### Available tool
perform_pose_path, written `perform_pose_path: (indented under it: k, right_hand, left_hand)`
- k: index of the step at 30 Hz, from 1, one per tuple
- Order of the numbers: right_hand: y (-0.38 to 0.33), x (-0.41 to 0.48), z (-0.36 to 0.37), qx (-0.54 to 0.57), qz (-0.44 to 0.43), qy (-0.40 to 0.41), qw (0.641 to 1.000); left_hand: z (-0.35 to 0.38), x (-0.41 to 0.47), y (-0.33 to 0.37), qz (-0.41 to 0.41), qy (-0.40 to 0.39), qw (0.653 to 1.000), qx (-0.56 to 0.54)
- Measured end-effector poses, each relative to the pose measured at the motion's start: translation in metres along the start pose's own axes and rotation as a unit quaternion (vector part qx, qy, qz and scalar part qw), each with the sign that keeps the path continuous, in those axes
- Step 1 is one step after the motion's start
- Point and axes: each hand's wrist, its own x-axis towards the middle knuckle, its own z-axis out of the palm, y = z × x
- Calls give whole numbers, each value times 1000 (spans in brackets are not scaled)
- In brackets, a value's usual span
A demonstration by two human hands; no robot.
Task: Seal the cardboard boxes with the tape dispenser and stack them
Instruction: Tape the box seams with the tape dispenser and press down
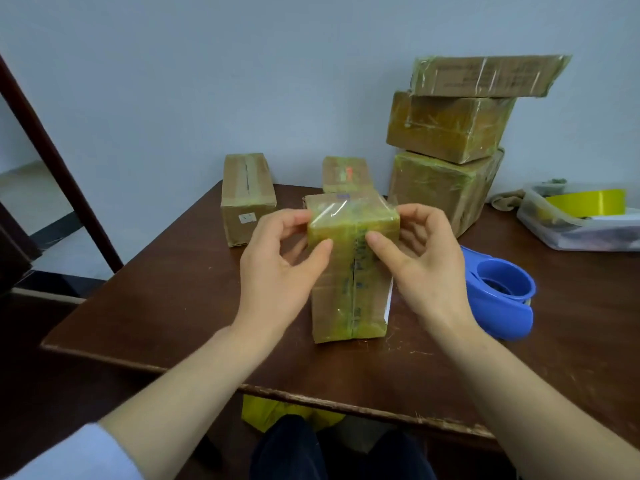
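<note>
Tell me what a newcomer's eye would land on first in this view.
First, the tall taped box standing at the centre of the table, gripped near its top by the left hand and right hand, thumbs on its near face. Next, the uneven stack of three taped boxes at the back right, and the blue tape dispenser lying just right of the held box.
</note>
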Motion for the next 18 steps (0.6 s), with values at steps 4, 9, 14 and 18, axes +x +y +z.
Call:
perform_pose_path:
  k: [4, 9, 14, 18]
  right_hand:
    - [-6, -19, -5, -25, -15, 30, 999]
    - [-11, -30, -9, -70, -33, 58, 995]
    - [-13, -20, -12, -104, 27, 49, 993]
    - [-18, -10, -16, -72, 83, -19, 994]
  left_hand:
    - [-1, -18, 1, 33, 22, 999, 18]
    - [0, -28, 14, 66, 62, 996, 27]
    - [2, -19, 26, -78, 54, 995, -9]
    - [-5, 0, 28, -198, -71, 977, 31]
